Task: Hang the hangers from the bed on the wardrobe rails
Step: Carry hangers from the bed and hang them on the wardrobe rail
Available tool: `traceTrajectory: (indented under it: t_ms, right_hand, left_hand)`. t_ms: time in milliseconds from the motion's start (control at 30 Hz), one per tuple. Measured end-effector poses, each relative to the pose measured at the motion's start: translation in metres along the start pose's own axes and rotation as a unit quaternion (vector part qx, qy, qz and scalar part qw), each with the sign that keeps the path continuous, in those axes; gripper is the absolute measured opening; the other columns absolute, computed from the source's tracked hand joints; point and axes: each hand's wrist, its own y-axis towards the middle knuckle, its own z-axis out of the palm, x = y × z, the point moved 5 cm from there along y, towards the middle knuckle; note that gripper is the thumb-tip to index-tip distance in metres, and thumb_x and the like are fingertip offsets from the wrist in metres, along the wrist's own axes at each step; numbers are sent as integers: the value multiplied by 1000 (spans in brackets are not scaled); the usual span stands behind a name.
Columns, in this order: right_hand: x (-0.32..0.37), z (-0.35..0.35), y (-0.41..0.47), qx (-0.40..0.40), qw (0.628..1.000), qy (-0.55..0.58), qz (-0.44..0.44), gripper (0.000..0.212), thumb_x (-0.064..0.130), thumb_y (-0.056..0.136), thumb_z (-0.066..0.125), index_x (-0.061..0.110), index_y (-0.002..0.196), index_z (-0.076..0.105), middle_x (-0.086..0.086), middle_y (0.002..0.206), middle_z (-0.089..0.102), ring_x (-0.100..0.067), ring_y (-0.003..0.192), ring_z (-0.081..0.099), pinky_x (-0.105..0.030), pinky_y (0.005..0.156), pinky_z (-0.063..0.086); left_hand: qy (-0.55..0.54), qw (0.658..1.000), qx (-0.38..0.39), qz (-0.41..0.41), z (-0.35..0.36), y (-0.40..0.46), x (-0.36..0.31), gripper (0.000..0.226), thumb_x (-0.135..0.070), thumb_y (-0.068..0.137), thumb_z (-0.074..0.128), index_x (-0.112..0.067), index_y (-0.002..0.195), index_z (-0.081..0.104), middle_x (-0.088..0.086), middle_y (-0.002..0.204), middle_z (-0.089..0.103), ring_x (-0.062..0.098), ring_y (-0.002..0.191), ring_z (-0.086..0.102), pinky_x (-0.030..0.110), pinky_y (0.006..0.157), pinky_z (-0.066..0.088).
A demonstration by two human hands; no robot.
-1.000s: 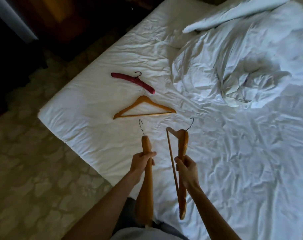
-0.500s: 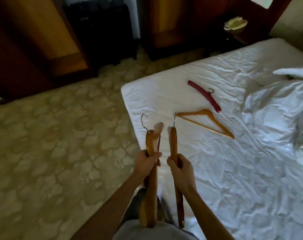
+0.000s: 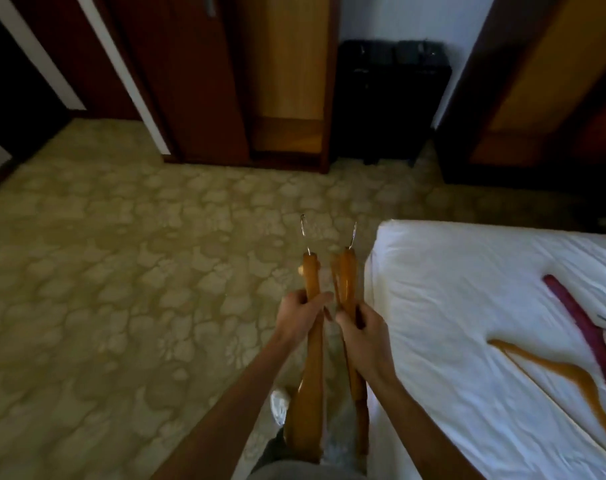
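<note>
My left hand [image 3: 299,318] grips a wooden hanger [image 3: 312,386] edge-on, its metal hook pointing away from me. Close beside it, my right hand [image 3: 362,327] holds a second wooden hanger [image 3: 347,277] the same way. Both hangers are over the carpet just left of the bed's corner. On the white bed [image 3: 433,271] at the right lie a thin wooden hanger [image 3: 551,367] and a dark red padded hanger [image 3: 585,327]. An open wardrobe [image 3: 287,81] with a light wood inside stands straight ahead; no rail shows in view.
A black suitcase [image 3: 388,102] stands against the wall between the wardrobe and another dark wood unit [image 3: 544,84] at the right. Patterned carpet [image 3: 121,271] covers the floor. My white shoe [image 3: 280,407] shows below my arms. A dark doorway is at far left.
My view has swung left from the bed toward the wardrobe. Both hands stay closed on their hangers and have drawn closer together; the two hangers on the bed have not moved.
</note>
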Motion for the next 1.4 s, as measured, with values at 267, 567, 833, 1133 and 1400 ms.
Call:
traceTrajectory:
  t_ms: [267,567,833,1133,1400]
  right_hand:
    - [100,97,102,59,998,-8,-31,23,41,91,63,19,89,70,-19,85,70,-35,73,68,-49,69,58]
    - [168,166,207,93,996,-4,-17,25,39,97,58,16,94,66,-12,75,61,-21,66,57,-33,63,50]
    - [234,219,357,72,997,14,-26,20,40,96,59,23,91,68,-4,73,63,-15,66,58,-32,65,53]
    - [356,271,559,43,997,35,-51,15,34,97,61,23,90,68,4,68,60,-3,55,54,-14,48,45]
    - [448,315,700,32,998,37,-44,15,39,98,58,28,96,69,-9,82,69,-18,68,62,-29,61,53]
  left_hand:
    - [-55,997,-42,26,-111,93,-61,17,-26,90,72,-11,81,72,-1,69,74,7,61,70,15,53,49]
    - [-56,997,-43,32,-187,200,-108,14,-21,90,71,-12,80,69,0,64,69,6,56,66,16,52,50]
    - [-23,998,-5,56,-229,356,-176,13,-19,91,70,-13,80,73,-4,64,72,5,59,68,15,54,49]
    - [-12,996,-10,85,-296,548,-302,18,-25,92,71,-13,78,73,-2,62,69,3,51,60,15,49,45]
    - [-35,994,-5,104,-346,699,-386,20,-30,93,71,-13,85,77,-2,66,71,7,58,66,15,53,48]
